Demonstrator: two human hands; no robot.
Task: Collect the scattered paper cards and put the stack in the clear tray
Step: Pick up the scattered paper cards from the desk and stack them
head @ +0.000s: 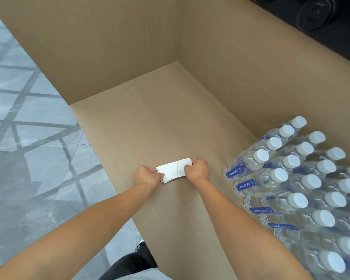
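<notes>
Deep inside a big cardboard box (141, 57) standing on grey marbled floor tiles (18, 118), beside a shrink-wrapped pack of water bottles (303, 184) with white caps and blue labels, print too small to read. Down on the box bottom, stack of white paper cards (173, 172), tiny unreadable mark near one end. Pinched at both ends: left hand (147, 176) and right hand (198, 168), each grip closed tight around the stack.

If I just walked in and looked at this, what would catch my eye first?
Probably the two hands low in the middle, left hand and right hand, gripping a stack of white paper cards inside a big cardboard box. To the right lies a shrink-wrapped pack of water bottles with white caps.
</notes>
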